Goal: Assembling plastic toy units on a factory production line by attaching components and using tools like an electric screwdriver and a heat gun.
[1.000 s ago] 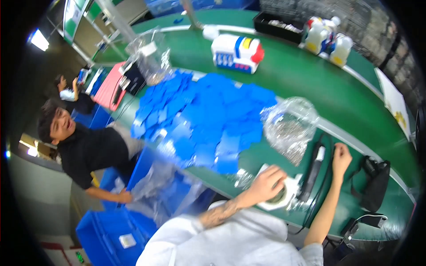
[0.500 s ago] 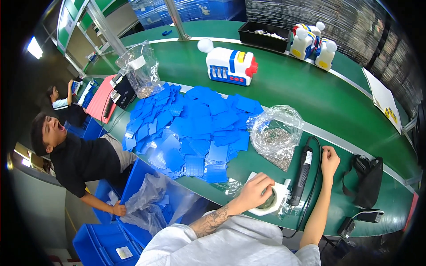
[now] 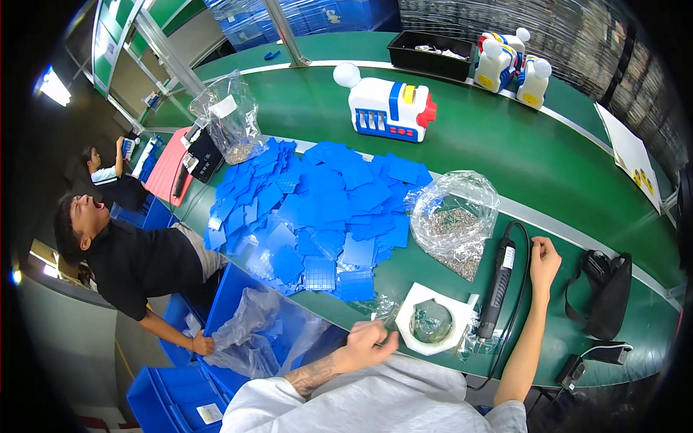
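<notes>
My left hand [image 3: 369,343] is at the table's near edge, fingers curled, just left of a white angular holder [image 3: 411,336]. Whatever its fingers may hold is hidden. A round, clear greenish disc-like piece [image 3: 432,322] sits in the holder's middle. To the right of that lies a black electric screwdriver [image 3: 497,292] with a black cable [image 3: 521,303]. Beyond the cable, my right hand [image 3: 545,261] rests low over the table with its fingers bent together; their inner side is out of sight. An open clear bag of small metal screws [image 3: 458,234] lies beyond the holder.
A pile of blue plastic plates [image 3: 325,202] covers the table's left part. Further back stands a white-blue toy [image 3: 390,112]. A black pouch [image 3: 599,292] lies at right. Blue bins [image 3: 173,397] and a person in black [image 3: 155,252] are at left.
My left hand has drawn back from over the white holder toward the left near edge, uncovering the round piece. My right hand stays about where it was. The view has shifted slightly.
</notes>
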`<state>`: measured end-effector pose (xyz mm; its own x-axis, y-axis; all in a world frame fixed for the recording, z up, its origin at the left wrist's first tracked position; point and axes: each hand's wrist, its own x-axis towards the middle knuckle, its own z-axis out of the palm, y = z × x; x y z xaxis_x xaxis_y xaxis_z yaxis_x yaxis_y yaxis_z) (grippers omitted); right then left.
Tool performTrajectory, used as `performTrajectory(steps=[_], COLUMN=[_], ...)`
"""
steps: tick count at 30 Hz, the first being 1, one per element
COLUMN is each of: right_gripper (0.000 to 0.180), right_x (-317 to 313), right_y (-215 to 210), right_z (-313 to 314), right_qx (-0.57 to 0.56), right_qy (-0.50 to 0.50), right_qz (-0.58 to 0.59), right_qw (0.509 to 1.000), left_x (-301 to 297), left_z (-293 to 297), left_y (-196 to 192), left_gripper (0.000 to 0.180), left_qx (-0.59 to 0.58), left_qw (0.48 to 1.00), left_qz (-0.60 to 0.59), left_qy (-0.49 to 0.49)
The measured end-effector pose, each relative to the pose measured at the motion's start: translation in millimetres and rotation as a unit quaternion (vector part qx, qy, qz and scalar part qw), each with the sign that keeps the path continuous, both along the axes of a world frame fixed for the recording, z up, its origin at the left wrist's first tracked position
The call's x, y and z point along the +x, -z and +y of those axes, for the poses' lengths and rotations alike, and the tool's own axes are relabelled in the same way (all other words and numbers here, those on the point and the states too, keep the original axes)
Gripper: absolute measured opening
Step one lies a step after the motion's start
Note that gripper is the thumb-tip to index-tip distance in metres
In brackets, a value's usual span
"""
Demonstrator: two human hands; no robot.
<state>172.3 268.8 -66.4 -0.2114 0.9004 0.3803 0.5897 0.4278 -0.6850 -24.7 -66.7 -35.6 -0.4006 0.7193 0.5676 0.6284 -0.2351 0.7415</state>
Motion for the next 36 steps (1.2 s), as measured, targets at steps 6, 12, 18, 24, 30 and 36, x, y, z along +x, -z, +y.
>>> performTrajectory(steps=[6,12,18,24,30,36], right_gripper=[0.009,0.009,0.009,0.008,0.008,0.007], right_x=[-1,-2,-1,-4,-4,-5], right_y=[-1,-2,0,-3,-7,-6], right_z=[-1,-4,-4,-7,-8,-6], right_qx=[0.001,0.000,-0.004,-0.006,-0.008,-0.006], right_qy=[-0.002,-0.003,0.000,-0.002,0.001,0.005], right_qz=[-0.005,-0.001,0.010,0.011,0.013,0.008], right_qw=[1.000,1.000,1.000,1.000,1.000,1.000], left_x=[-24,-11,-6,-7,-5,-6], left_z=[-14,-1,2,1,3,4], left_y=[28,29,22,20,21,19], left_gripper=[0.029,0.024,0.020,0.020,0.019,0.019], left_qx=[-0.038,-0.104,-0.145,-0.158,-0.167,-0.164], left_qw=[0.968,0.963,0.962,0.964,0.960,0.959], left_qz=[0.247,0.228,0.193,0.178,0.191,0.194], left_qy=[-0.009,-0.097,-0.129,-0.118,-0.118,-0.122])
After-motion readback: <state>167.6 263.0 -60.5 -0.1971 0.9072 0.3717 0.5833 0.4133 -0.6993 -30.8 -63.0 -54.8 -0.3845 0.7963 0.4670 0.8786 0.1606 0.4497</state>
